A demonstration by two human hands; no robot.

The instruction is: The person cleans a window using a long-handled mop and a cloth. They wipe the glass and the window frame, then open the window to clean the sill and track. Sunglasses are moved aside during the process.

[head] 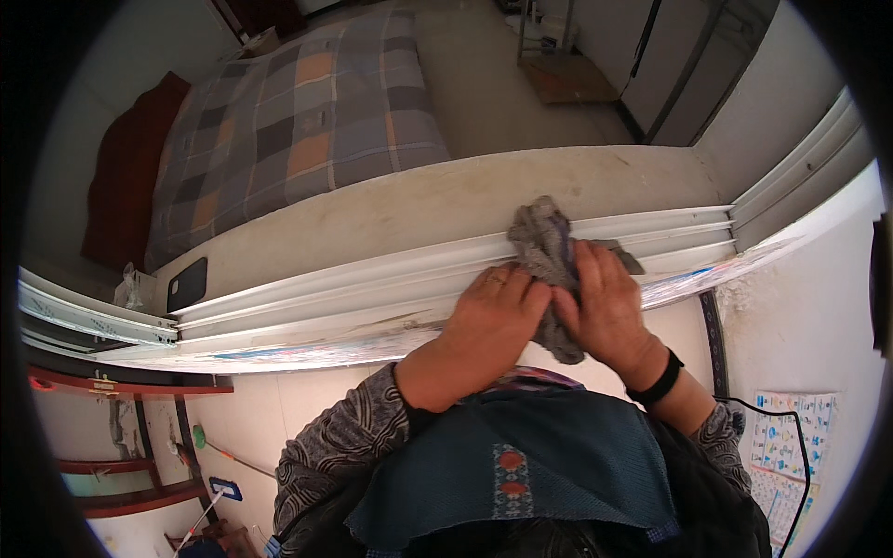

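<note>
A bunched grey cloth (541, 240) lies across the white window track (391, 279) in front of me, its upper end reaching over the sill's inner edge. My left hand (495, 321) grips it from the left, with a ring on one finger. On its right side my right hand (607, 307) presses and holds the same cloth, the thumb close to the left hand's fingers. A darker flap of cloth sticks out beyond the right fingers. A black band circles the right wrist.
A dark phone (187, 284) rests on the sill (418, 202) at the left, near a small box with clear plastic. Beyond the sill stands a bed with a checked cover (300, 118). Window frame sections flank both ends. A mop (225, 489) and red shelves (139, 499) are at lower left.
</note>
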